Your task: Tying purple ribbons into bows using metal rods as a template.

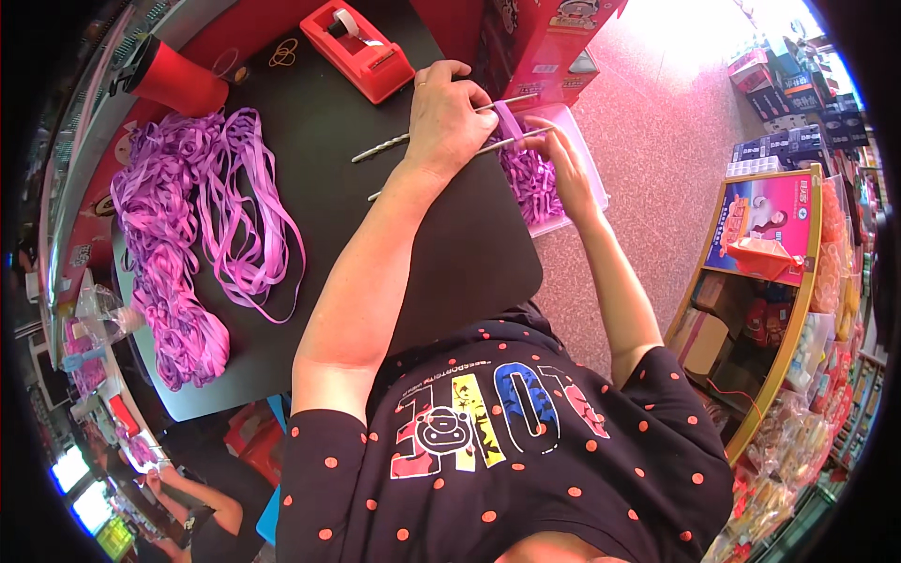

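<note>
My left hand (445, 120) is closed around a pair of thin metal rods over the table's right edge. A spiral-twisted metal rod (385, 147) sticks out behind it, and a second metal rod (519, 140) runs roughly parallel. Between their far ends spans a purple ribbon (508, 122). My right hand (561, 161) has its fingertips pinched at the second rod beside the ribbon. Below both hands, a pale plastic box (589, 158) holds many short purple ribbon pieces (531, 184). A big heap of purple ribbon (160, 216), with loose loops (246, 225), lies on the table's left.
On the dark tabletop (450, 253) stand a red tape dispenser (361, 52) and a red cup (183, 80), with rubber bands (282, 53) between. Red cartons (535, 47) stand beyond the box. A shelf unit (751, 310) with packed goods is on the right.
</note>
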Motion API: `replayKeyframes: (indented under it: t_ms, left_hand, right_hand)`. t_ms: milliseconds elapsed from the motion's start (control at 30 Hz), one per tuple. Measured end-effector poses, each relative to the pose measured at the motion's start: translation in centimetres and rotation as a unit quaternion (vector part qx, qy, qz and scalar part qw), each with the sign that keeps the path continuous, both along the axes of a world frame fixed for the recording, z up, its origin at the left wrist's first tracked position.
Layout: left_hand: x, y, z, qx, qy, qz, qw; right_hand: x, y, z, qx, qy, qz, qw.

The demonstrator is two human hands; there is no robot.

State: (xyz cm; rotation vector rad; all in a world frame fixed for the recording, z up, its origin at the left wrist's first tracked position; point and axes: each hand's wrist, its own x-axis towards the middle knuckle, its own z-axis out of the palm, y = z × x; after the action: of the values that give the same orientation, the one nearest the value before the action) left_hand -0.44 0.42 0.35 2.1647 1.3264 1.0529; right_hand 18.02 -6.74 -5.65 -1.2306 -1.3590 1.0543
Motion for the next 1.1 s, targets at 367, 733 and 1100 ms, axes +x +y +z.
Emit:
replayKeyframes:
  t_ms: [367, 733, 1100]
  left_hand:
    - [0.0, 0.2, 0.1, 0.008, 0.022, -0.002, 1.000]
    - [2.8, -9.6, 1.9, -0.475, -0.430, -0.123, 0.758]
    - [5.8, -9.1, 0.7, -0.529, -0.678, -0.131, 0.493]
  right_hand:
    - [-1.8, -3.0, 7.0, 0.000, -0.091, -0.033, 0.995]
    - [0.1, -0.4, 6.8, 0.008, -0.128, -0.034, 0.991]
    - [-0.3, -0.8, 8.4, -0.101, 0.117, 0.002, 0.988]
